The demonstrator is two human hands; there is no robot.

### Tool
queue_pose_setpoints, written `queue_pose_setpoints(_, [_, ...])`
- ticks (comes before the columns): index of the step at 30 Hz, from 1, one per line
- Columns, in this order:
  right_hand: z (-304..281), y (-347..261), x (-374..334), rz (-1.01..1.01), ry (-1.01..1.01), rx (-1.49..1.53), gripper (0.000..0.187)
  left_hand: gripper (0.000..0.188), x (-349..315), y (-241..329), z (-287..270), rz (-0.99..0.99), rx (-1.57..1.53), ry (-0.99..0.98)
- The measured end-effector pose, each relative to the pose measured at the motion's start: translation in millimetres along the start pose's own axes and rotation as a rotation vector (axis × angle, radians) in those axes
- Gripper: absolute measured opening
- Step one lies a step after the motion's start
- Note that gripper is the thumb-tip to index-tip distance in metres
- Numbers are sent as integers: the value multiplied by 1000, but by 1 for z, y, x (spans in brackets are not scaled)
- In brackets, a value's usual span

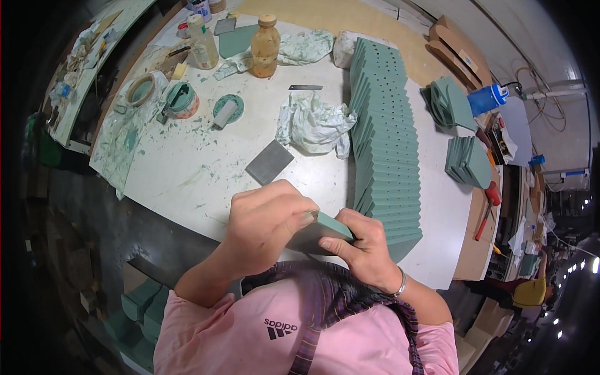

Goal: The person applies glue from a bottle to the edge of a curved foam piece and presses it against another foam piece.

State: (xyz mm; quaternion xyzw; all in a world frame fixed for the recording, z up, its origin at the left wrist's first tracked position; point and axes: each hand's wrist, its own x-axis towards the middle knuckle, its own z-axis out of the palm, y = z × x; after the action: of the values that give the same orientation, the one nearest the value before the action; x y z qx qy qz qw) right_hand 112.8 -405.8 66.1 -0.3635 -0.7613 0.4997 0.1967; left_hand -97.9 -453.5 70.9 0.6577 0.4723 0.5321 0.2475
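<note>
Both my hands hold one green painted board piece (330, 226) close to my chest, over the near edge of the white table (187, 169). My left hand (265, 222) is curled over its left end with the fingertips pressed on the top edge. My right hand (362, 247) grips it from the right, thumb along the lower face. A long overlapping row of similar green boards with small holes (384, 137) runs away from my right hand across the table.
On the table lie a grey square sheet (269, 162), a crumpled stained cloth (312, 122), a paint tin (182, 100), a tape roll (141, 89) and two bottles (265, 47). More green boards (469, 159) stack at the right. Green blocks (140, 300) sit below left.
</note>
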Motion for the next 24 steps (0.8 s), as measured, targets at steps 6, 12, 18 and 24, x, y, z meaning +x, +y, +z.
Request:
queue_pose_setpoints(6, [0,6,2,45,-44,95,24,12,-2,-6,2,-172,-312,-34])
queue_pose_setpoints(12, [-2,12,1,116,-99,226,22,24,-6,-10,-4,-402,-549,-86])
queue_pose_setpoints(18, [-8,17,7,225,-147,484,16,30,-15,-17,-22,-592,-604,-136])
queue_pose_setpoints(24, [-9,37,26,192,-53,531,27,21,-32,-20,-37,-262,-170,-422])
